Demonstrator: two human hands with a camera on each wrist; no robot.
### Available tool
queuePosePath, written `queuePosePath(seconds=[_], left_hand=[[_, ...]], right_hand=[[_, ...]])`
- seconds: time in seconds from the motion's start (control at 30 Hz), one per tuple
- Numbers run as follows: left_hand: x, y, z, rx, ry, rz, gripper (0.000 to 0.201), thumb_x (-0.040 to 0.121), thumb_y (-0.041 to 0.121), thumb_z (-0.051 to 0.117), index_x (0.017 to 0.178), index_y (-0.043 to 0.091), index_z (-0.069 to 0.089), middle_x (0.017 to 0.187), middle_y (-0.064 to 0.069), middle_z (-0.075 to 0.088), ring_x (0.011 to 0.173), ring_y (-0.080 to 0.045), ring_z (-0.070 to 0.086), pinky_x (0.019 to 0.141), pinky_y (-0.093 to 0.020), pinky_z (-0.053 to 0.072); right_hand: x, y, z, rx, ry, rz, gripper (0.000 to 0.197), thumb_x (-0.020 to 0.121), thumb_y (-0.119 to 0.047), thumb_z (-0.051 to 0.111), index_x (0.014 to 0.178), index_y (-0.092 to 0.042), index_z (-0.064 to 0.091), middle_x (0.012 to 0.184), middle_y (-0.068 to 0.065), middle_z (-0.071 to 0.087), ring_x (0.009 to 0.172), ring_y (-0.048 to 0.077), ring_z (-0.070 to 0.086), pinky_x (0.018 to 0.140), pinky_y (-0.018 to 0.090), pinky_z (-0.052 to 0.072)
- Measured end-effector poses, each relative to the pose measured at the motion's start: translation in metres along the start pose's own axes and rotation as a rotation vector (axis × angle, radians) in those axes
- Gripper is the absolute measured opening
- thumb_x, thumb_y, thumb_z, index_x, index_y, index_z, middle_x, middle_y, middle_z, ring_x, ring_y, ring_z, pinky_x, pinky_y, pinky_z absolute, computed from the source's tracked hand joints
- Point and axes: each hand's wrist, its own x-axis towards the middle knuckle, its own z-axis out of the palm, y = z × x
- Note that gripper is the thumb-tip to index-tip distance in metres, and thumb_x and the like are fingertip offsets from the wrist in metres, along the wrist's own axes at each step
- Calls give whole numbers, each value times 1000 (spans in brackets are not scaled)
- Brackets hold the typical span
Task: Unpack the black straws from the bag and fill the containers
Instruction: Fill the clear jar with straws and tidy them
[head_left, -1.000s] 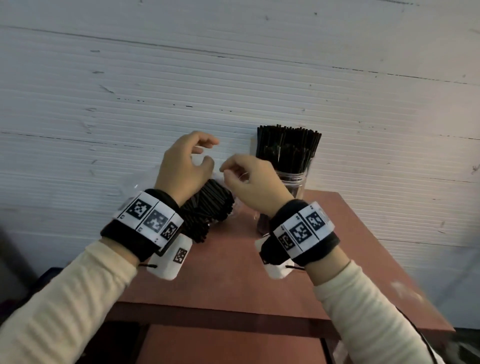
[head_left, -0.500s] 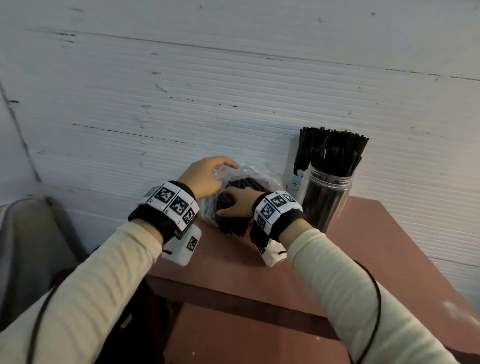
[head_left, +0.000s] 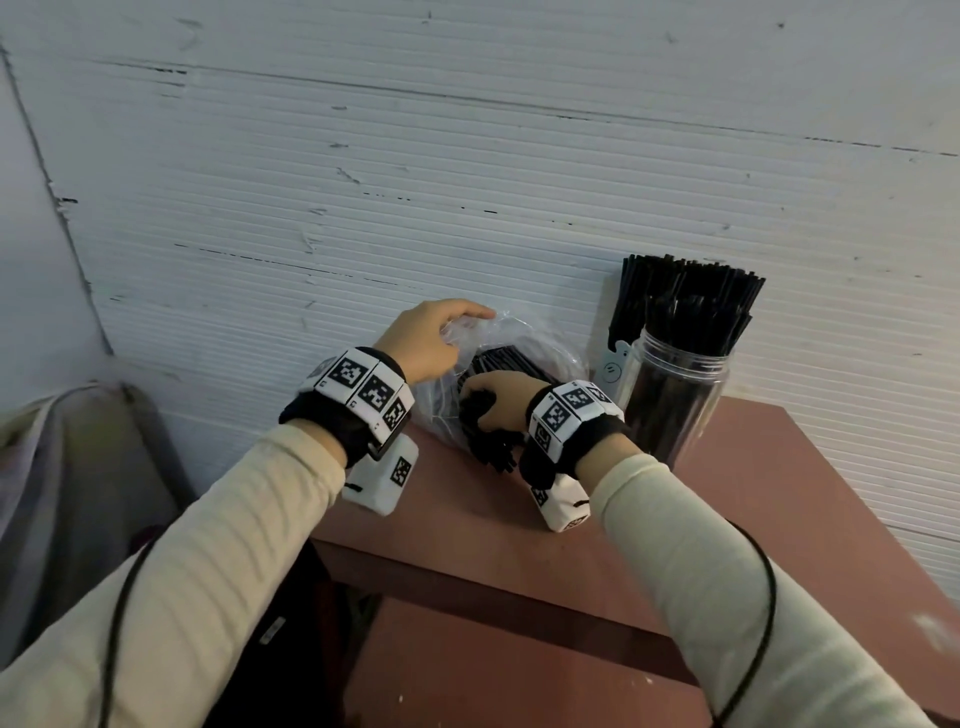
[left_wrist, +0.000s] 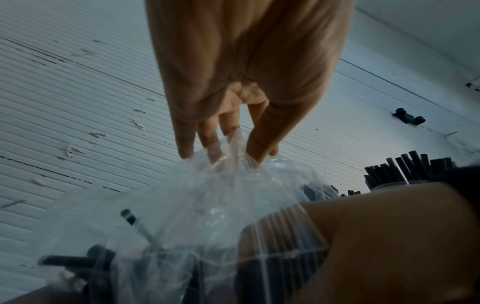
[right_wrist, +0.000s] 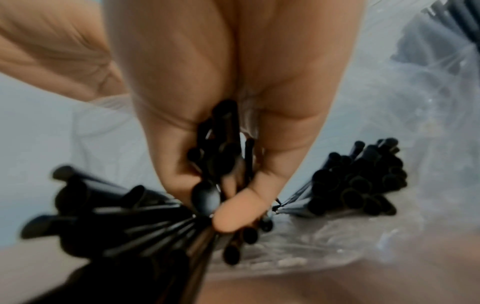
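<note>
On the table (head_left: 675, 519), right hand (head_left: 501, 405) fingers clenching black straws (right_wrist: 221, 164) — left hand (head_left: 423, 340) pinching the bag (left_wrist: 207, 195).

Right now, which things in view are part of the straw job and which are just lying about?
Job:
- bag, pinched by left hand
- straws gripped by right hand
- jar, already full of straws
- table

Lying about:
- white tag behind the jar
- grey object left of the table
</note>
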Motion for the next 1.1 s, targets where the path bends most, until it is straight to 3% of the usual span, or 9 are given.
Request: queuePosePath(seconds=[0.07,0.13,0.2,0.33,0.57,0.77,0.93,1.0,1.1], left_hand=[[0,-2,1,4,-11,-3,65,82,-11,51,127,34,60,138,6,55,109,-11,60,84,-29,55],[1,-3,3,-3,-14,-5,64,82,-11,52,127,33,60,137,6,56,115,-19,60,93,-38,53],[0,-3,3,0,-21,3,62,82,-10,52,128,32,60,137,6,56,114,-25,61,94,-39,51],[-1,-3,5,-3,-31,39,61,83,-11,51,128,29,59,139,7,54,123,-13,54,94,-26,45],[-4,-2,17,89,72,153,52,83,0,60,129,24,58,134,0,53,127,-14,45,98,-16,29],[-13,21,38,302,18,460,75,71,23,78,138,18,46,146,-2,40,136,-18,37,111,-35,34],[-6,46,62,373,-177,445,91,64,39,84,142,25,39,141,5,47,130,-13,43,107,-33,37],[-4,55,67,398,-198,415,80,65,40,82,134,30,44,128,10,56,119,-13,51,96,-33,43],[-5,73,75,444,-171,398,35,76,41,75,102,32,54,93,13,61,97,-15,62,71,-26,40]], right_hand=[[-2,3,-2,53,30,17,41,83,-10,65,123,-20,61,123,5,60,112,22,56,87,28,45],[-5,6,-4,114,70,15,39,82,-10,66,119,-20,64,118,4,63,105,20,59,86,28,48],[-10,9,-7,185,119,15,35,82,-10,66,114,-23,66,109,3,66,91,16,62,75,26,52],[-26,16,-14,332,157,24,33,81,-3,62,104,-26,70,88,6,71,61,14,63,55,23,54],[-67,33,-31,438,167,24,35,81,-3,66,107,-26,73,84,1,72,62,8,64,61,18,53],[-108,42,-49,478,131,-25,32,82,0,67,104,-20,74,86,21,72,64,18,63,67,32,52],[-140,43,-60,462,129,-76,28,82,-2,69,105,-18,74,78,8,71,59,10,62,63,22,51],[-152,40,-63,434,127,-98,30,83,-3,69,108,-18,74,83,10,71,61,10,62,62,19,51],[-169,44,-69,412,148,-83,34,83,-4,70,111,-22,72,85,6,69,64,10,61,58,13,47]])
